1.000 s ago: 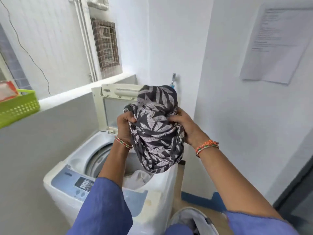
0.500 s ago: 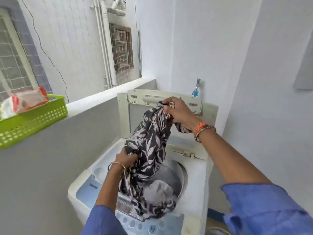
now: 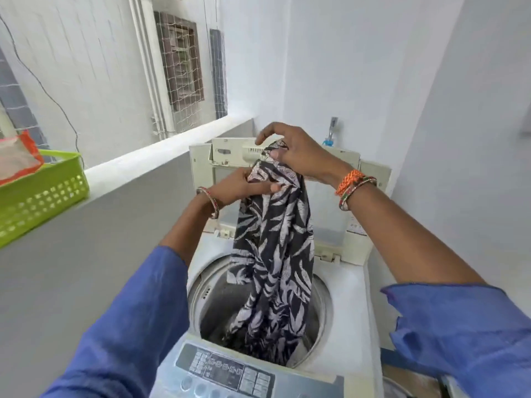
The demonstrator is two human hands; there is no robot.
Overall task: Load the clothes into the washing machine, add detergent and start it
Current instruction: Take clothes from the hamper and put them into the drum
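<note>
Currently, a dark leaf-print garment (image 3: 273, 254) is held up over the open top-loading washing machine (image 3: 344, 305). Its upper end is gripped by both hands in front of the raised lid (image 3: 330, 225). The left hand (image 3: 241, 186) is closed around the fabric's top edge, with fingers curled and pointing to the right. The right hand (image 3: 298, 156) pinches the bunched top of the garment between thumb and lower fingers, while its index finger is extended forward and apart from the cloth. The garment hangs straight down from the hands, and its lower end is inside the drum (image 3: 218, 311), resting against the near side of the drum opening.

The control panel (image 3: 230, 372) is located on the near edge of the machine, below the drum opening. Bangles are worn on both wrists, and blue sleeves cover both upper arms. A green perforated basket (image 3: 43, 193) is positioned on the ledge (image 3: 143, 159) at the left, well apart from the machine; a clear packet with orange edging (image 3: 17, 159) is contained in it. A tap (image 3: 332, 130) is mounted on the wall behind the lid.
</note>
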